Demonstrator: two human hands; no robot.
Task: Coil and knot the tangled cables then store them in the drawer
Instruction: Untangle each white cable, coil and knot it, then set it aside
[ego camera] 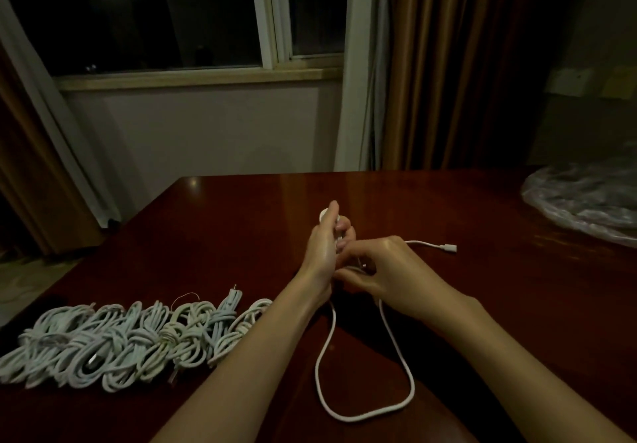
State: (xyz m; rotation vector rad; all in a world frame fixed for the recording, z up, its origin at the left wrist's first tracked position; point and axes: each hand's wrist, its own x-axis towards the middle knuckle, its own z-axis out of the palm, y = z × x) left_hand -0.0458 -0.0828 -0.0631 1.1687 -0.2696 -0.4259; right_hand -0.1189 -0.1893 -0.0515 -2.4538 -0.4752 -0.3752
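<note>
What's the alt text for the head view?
Two bare hands, left hand and right hand, grip a thin white cable above a glossy dark red wooden table, its loop hanging toward the camera. A row of knotted white cable bundles lies at left.

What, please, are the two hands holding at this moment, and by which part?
Both hands, left hand and right hand, hold the thin white cable near its partly wound end; its long loop hangs free toward the person.
</note>
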